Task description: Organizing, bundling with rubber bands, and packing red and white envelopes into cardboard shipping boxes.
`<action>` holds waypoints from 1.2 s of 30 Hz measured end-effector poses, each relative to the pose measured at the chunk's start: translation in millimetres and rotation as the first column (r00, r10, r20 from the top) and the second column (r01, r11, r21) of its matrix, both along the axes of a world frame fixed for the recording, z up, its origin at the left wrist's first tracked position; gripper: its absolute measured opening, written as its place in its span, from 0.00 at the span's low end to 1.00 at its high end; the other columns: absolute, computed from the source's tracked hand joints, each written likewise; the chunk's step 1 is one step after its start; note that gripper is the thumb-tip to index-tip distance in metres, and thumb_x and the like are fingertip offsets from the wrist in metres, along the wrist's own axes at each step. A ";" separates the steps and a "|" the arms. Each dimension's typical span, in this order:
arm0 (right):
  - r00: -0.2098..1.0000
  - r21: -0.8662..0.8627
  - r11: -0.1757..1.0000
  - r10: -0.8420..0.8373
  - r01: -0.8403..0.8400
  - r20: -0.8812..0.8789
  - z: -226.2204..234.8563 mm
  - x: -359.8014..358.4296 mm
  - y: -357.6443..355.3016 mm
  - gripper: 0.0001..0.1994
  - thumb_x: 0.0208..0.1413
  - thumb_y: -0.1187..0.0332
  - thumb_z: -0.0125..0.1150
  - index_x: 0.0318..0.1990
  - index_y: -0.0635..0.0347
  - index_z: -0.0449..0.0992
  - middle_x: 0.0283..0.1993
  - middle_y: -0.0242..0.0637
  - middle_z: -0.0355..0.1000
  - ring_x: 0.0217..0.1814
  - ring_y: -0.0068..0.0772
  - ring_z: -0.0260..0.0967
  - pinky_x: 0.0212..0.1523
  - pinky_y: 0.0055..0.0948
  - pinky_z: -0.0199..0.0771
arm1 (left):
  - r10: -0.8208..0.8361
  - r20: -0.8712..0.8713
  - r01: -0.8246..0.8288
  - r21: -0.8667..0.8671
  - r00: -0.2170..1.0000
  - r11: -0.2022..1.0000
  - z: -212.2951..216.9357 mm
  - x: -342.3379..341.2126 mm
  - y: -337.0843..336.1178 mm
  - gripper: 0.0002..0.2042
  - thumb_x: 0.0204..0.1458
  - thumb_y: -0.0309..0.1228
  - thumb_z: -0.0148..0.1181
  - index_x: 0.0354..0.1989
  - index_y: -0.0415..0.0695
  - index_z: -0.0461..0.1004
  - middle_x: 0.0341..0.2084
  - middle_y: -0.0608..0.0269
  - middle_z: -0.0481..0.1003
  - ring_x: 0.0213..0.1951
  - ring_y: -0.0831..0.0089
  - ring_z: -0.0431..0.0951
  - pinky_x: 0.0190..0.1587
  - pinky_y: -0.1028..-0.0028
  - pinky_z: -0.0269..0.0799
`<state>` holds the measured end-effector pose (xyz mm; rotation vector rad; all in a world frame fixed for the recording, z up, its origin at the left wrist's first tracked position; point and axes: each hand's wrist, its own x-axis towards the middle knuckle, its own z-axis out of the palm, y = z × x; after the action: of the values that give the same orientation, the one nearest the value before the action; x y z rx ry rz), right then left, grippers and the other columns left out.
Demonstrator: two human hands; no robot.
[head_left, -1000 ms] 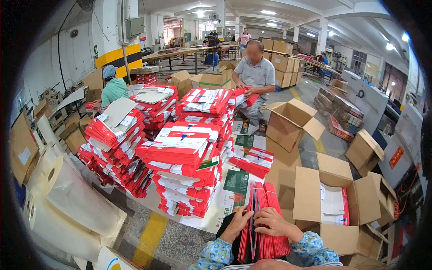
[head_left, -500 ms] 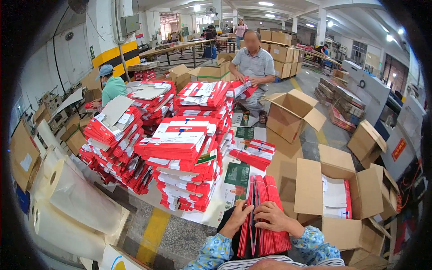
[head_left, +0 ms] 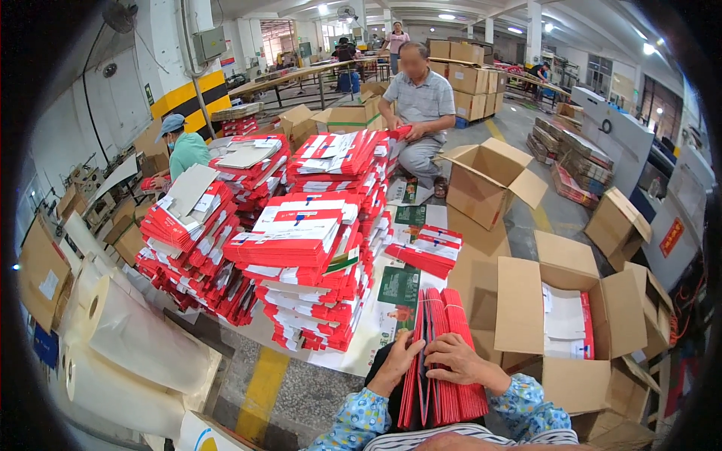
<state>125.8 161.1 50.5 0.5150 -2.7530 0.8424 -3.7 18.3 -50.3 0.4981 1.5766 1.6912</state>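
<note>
Left hand [head_left: 397, 366]: my fingers half-curled at the red stack [head_left: 460, 402]'s left side
Right hand [head_left: 457, 360]: mine bends over the right part
Grip: can't tell whether either pinches

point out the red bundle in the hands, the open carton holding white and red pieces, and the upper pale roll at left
Red bundle [head_left: 460, 404], head view: lower right of its red edges.
Open carton [head_left: 519, 307], head view: its left flap.
Upper pale roll [head_left: 154, 334], head view: middle of its side.
</note>
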 end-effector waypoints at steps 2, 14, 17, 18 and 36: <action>1.000 -0.005 1.000 -0.004 0.004 -0.002 -0.7 0.7 0.4 0.13 0.56 0.56 0.62 0.40 0.54 0.77 0.49 0.36 0.70 0.56 0.41 0.62 0.57 0.41 0.57 | -0.005 -0.012 0.005 0.003 1.000 1.000 2.6 0.3 0.3 0.27 0.57 0.38 0.60 0.59 0.33 0.63 0.53 0.49 0.68 0.54 0.64 0.69 0.56 0.69 0.65; 1.000 -0.019 1.000 -0.006 0.006 -0.026 -2.0 0.4 4.8 0.13 0.55 0.56 0.63 0.40 0.54 0.77 0.49 0.36 0.71 0.56 0.42 0.62 0.57 0.41 0.57 | 0.000 -0.017 0.000 0.004 1.000 1.000 13.8 -1.9 -4.2 0.26 0.57 0.36 0.59 0.59 0.34 0.63 0.51 0.52 0.70 0.53 0.67 0.69 0.56 0.71 0.64; 0.999 -0.004 1.000 -0.005 0.005 -0.036 -0.6 0.8 4.6 0.13 0.55 0.56 0.63 0.40 0.54 0.77 0.49 0.35 0.71 0.56 0.41 0.62 0.57 0.41 0.57 | 0.001 -0.009 0.000 0.005 1.000 1.000 21.8 0.5 -4.7 0.26 0.57 0.36 0.59 0.60 0.34 0.63 0.52 0.52 0.70 0.54 0.67 0.69 0.57 0.70 0.64; 1.000 -0.010 1.000 -0.008 0.008 -0.028 -0.1 1.3 3.8 0.13 0.54 0.56 0.63 0.39 0.54 0.77 0.49 0.35 0.71 0.56 0.41 0.62 0.57 0.41 0.58 | 0.000 0.023 -0.001 0.015 1.000 1.000 22.1 1.7 -5.0 0.26 0.57 0.37 0.59 0.60 0.34 0.62 0.52 0.52 0.70 0.54 0.67 0.69 0.57 0.70 0.63; 0.999 -0.062 0.998 -0.035 0.033 -0.025 -2.3 1.7 10.0 0.13 0.52 0.57 0.64 0.36 0.55 0.76 0.47 0.36 0.71 0.55 0.42 0.64 0.58 0.44 0.59 | -0.001 0.024 0.000 0.045 1.000 0.999 26.7 -2.8 -10.5 0.24 0.58 0.30 0.54 0.61 0.34 0.62 0.53 0.58 0.70 0.54 0.72 0.68 0.59 0.73 0.62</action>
<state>127.5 171.2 48.2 0.4626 -2.6954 0.9030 -6.5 7.9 -23.5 0.4985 1.5237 1.7298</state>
